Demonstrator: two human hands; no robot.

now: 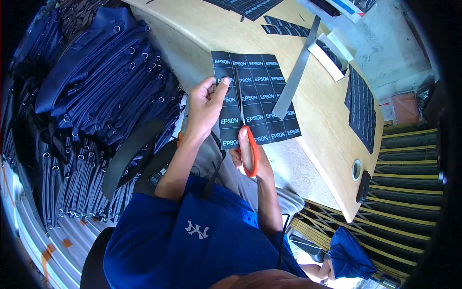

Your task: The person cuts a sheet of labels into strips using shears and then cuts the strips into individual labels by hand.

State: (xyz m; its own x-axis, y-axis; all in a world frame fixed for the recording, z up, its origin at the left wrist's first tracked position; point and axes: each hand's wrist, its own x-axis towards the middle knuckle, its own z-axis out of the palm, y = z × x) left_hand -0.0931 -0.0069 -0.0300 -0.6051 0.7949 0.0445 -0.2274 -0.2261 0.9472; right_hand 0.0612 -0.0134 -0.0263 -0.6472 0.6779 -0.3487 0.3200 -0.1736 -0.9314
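Observation:
My left hand (204, 103) pinches the left edge of a black sheet of EPSON labels (262, 96), thumb on top, holding it up over the edge of the wooden table (327, 115). My right hand (245, 149) grips orange-handled scissors (249, 149). Their blades run up into the sheet along the line between its first and second label columns. The left column strip hangs partly separated under my left thumb.
A large stack of navy bags with metal rings (96, 96) fills the left. On the table lie more label sheets (284, 29), a grey strip (296, 72), white strips (327, 58) and a black label sheet (361, 108). Yellow-edged black panels (404, 159) stand at right.

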